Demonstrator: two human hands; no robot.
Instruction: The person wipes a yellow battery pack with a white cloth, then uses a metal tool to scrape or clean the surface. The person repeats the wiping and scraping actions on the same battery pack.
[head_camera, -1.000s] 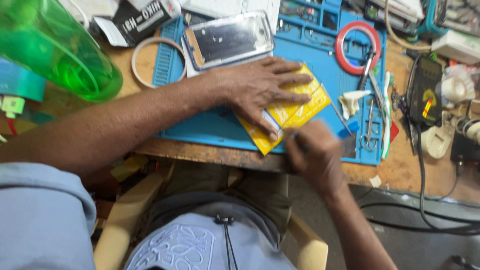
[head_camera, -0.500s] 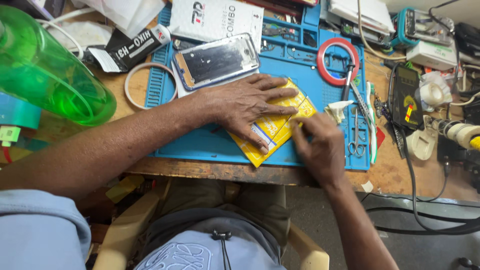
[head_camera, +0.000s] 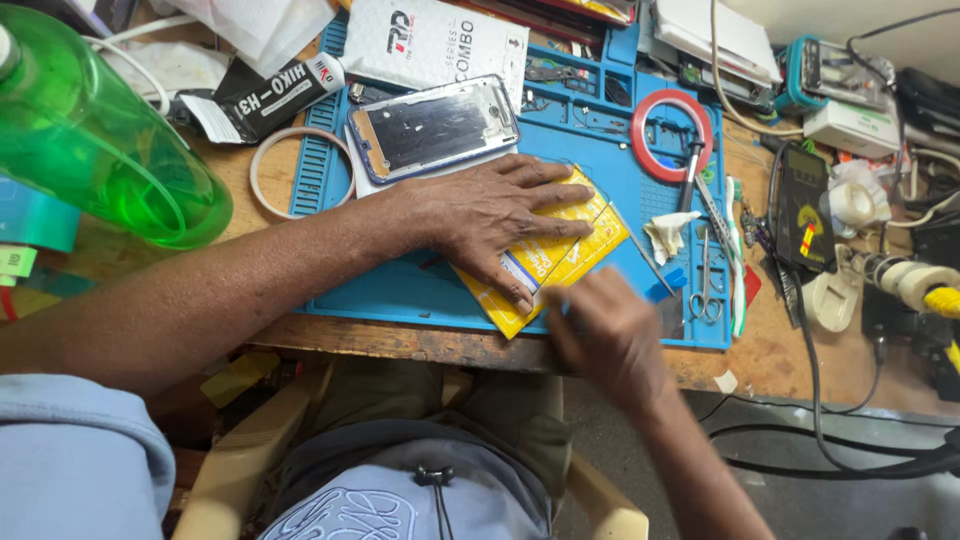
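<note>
Green plastic bottle (head_camera: 95, 140) stands far left, close to my forearm — a careless elbow could tip it. My left hand (head_camera: 490, 215) lies flat, fingers spread, pinning the yellow packet (head_camera: 560, 255) on the blue mat (head_camera: 400, 290). My right hand (head_camera: 600, 330) is blurred at its lower edge; grip I cannot tell — the packet could tear.
</note>
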